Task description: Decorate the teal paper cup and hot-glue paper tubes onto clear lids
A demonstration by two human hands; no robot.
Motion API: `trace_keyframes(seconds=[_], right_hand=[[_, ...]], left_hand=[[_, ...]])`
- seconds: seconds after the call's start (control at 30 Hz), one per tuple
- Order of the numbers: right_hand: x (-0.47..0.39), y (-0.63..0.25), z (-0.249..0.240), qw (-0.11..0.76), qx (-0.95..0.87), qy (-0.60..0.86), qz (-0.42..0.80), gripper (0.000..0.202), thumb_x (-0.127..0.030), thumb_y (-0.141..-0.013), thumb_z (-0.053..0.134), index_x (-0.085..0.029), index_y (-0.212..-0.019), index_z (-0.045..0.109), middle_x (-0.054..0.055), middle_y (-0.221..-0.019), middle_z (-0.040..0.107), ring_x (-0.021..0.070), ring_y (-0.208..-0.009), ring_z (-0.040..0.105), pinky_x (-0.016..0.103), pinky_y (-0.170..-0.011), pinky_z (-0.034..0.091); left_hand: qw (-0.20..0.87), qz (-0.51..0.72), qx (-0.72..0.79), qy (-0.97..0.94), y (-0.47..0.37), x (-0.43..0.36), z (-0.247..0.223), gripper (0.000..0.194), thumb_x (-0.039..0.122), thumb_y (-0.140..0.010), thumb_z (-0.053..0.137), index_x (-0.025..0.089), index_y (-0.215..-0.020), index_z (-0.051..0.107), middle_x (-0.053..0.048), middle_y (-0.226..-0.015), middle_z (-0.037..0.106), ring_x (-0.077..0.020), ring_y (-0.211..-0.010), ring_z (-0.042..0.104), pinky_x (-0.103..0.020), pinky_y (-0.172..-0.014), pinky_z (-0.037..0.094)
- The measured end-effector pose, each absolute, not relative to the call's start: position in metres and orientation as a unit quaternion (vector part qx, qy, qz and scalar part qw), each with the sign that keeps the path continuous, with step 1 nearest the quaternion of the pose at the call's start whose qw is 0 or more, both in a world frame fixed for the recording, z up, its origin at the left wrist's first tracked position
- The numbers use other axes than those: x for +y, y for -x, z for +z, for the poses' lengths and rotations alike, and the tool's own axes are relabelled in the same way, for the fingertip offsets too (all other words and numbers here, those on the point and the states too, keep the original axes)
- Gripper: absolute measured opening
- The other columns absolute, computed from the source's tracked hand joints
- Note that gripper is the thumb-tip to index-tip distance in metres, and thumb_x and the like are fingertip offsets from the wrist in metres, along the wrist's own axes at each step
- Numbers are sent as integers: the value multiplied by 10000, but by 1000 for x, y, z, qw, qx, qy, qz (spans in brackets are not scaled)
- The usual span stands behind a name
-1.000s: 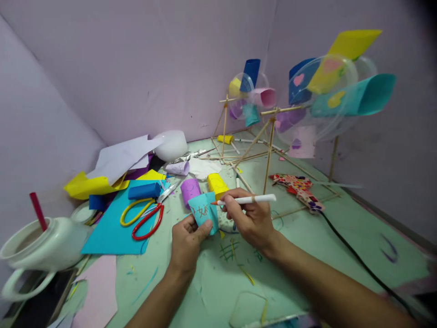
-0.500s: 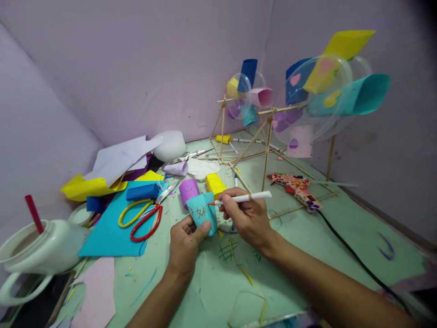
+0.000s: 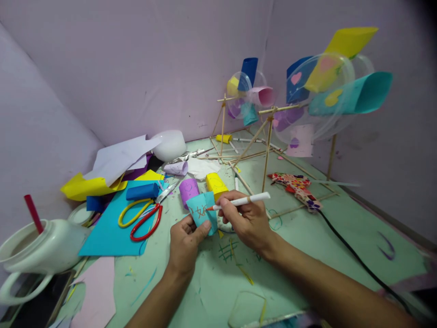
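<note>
**Marking a teal paper roll held above a cluttered bench**

The left hand [image 3: 185,242] is pinching a small teal roll [image 3: 204,212] of paper between thumb and fingers [image 3: 205,227], holding it just above the green bench [image 3: 307,237]. The right hand [image 3: 246,219] is gripping a white pen [image 3: 241,200], fingers closed round its barrel, with the red tip touching the roll's upper right edge. Red marks are already showing on the teal face.

Just behind the roll, a purple roll [image 3: 189,189] and a yellow roll [image 3: 215,183] are lying on the bench. To the left, scissors [image 3: 143,215] with red and yellow handles are resting on a blue sheet [image 3: 112,232]. A white jug [image 3: 37,250] is sitting at the far left edge. To the right, a patterned glue gun [image 3: 300,187] is lying with its black cord [image 3: 358,262] trailing toward the viewer, and two paper windmills [image 3: 327,91] on sticks are standing at the back.

The likely risks: the roll is thin and hollow, so pen pressure could be denting or flattening it, and a tight pinch could be creasing it. With only one end supported, it may be twisting under the tip and smearing the ink. The right forearm is lying near the cord and could be snagging it.
</note>
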State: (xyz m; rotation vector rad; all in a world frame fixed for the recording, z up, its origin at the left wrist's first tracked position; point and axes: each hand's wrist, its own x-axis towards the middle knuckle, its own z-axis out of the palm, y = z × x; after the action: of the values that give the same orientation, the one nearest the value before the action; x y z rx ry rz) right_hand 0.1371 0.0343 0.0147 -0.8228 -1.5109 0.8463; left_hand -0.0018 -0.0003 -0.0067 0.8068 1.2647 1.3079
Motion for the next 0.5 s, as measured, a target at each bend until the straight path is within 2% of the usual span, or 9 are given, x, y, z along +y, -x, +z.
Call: trace_keyframes(seconds=[0.17,0.5], right_hand=[[35,-136,14,573,-632,370,368,175,-229,-819,520,-159,-698,625,9,-575,632,103,-458,556,196,-419,456],[41,-138,19,576,-549,388,465,197,-290,-795,569,-147,-672,627,-10,-519,613,88,-383,538,189,-379,442]], left_hand=[[550,546,533,-339,2,-1,-7,389,350,-558,798,119,-862,726,-86,-753,724,-273,-869,655,-378,-806,512],[559,541,528,-341,5,-3,-8,352,353,-568,791,124,-825,713,-81,-748,717,-237,-779,651,-347,-739,516]])
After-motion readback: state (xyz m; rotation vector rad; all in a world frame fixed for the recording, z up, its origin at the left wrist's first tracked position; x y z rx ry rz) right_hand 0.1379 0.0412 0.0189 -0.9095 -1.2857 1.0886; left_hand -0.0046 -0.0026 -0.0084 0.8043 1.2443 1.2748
